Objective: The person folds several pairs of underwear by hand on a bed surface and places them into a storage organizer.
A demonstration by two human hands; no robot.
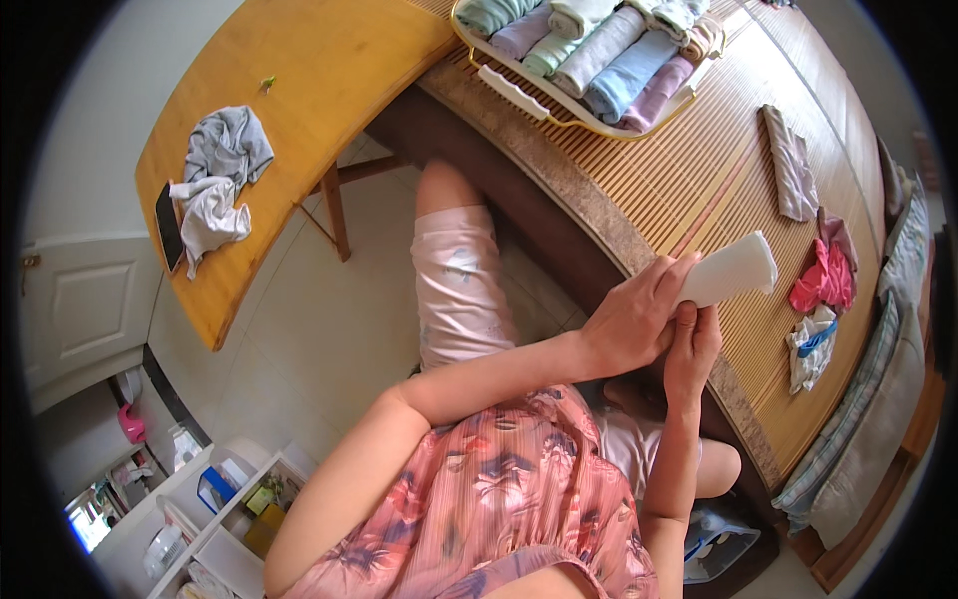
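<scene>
A tight white fabric roll (730,271) is held out over the edge of the slatted bamboo mat. My left hand (629,318) reaches across my body and wraps the roll's lower part. Close below it, my right hand (693,348) grips the same end with thumb and fingers. A white basket with gold wire trim (513,91) stands on the mat at the top, full of rolled cloths such as a blue roll (630,75). To the right lie a beige folded cloth (790,165), a pink crumpled cloth (827,275) and a white cloth with a blue band (813,348).
A yellow wooden table (322,82) at the left carries a grey cloth (228,146), a white cloth (213,217) and a dark phone (169,228). Pillows (872,419) line the mat's right side. A white shelf unit (232,502) with boxes stands lower left.
</scene>
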